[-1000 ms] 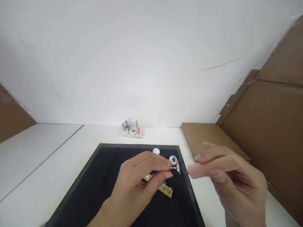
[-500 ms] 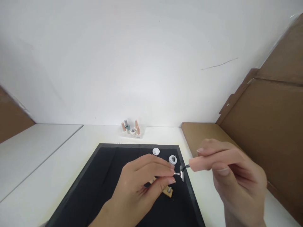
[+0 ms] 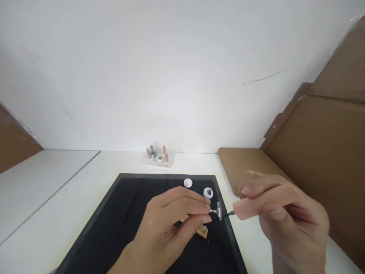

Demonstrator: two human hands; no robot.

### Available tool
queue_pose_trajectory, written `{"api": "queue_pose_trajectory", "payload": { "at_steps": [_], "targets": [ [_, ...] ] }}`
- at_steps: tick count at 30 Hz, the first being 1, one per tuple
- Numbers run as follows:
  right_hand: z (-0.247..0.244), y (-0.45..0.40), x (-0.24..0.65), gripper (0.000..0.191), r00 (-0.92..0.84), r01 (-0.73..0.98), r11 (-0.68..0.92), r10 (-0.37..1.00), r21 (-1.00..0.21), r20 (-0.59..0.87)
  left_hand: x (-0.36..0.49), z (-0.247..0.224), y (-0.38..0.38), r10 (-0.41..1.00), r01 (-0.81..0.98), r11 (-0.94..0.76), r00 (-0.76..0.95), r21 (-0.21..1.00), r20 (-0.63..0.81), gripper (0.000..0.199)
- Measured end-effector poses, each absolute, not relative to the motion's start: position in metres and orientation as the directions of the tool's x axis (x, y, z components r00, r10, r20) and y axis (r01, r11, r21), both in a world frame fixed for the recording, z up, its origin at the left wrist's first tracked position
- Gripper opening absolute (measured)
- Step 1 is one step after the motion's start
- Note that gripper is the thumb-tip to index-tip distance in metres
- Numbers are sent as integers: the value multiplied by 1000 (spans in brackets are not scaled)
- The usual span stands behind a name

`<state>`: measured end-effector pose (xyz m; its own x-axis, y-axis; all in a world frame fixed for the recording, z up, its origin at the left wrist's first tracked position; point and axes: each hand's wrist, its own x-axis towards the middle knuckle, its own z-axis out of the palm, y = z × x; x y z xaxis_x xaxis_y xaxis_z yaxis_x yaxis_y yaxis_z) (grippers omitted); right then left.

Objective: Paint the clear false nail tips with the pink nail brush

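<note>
Between thumb and fingertips, my left hand (image 3: 171, 217) pinches the thin stem of a small shiny metal piece (image 3: 219, 211), whose wide round end points right. My right hand (image 3: 288, 217) is closed around a pink-capped brush (image 3: 245, 209). The dark brush tip points left, a short gap away from the metal piece. Below my left fingers a small yellowish wooden block (image 3: 202, 231) with a metal peg lies on the black mat (image 3: 125, 213), partly hidden by the hand. Just beyond the fingers stands a white round jar (image 3: 208, 193) with dark bits inside.
A white round lid (image 3: 188, 183) lies near the mat's far edge. Behind the mat, a clear tray (image 3: 154, 163) holds several small bottles with pink and grey caps. Flat cardboard (image 3: 242, 163) lies at the right, beside an upright cardboard wall (image 3: 322, 152).
My right hand has moved right and slightly down, drawing the brush tip away from the metal piece. My left hand has barely moved and keeps its pinch.
</note>
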<state>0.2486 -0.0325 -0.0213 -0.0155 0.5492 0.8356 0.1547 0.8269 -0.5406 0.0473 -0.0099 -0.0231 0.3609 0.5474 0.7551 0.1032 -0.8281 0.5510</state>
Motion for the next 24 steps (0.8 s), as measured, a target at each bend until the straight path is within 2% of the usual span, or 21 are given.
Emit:
{"api": "queue_pose_trajectory", "payload": {
  "at_steps": [4, 14, 18, 24],
  "targets": [
    [-22, -33, 249, 18, -37, 179, 822, 554, -540, 832, 48, -24, -10, 534, 90, -836, 367, 542, 762, 13],
    [-23, -33, 245, 18, 36, 165, 829, 536, -534, 844, 44, -26, -13, 526, 63, -834, 395, 549, 753, 17],
    [-19, -33, 246, 19, -12, 130, 824, 557, -551, 831, 47, -24, -11, 523, 62, -837, 382, 544, 762, 14],
    [-21, -33, 248, 18, -12, 195, 806, 571, -558, 821, 49, -22, -13, 537, 68, -824, 408, 563, 738, 19]
  ]
}}
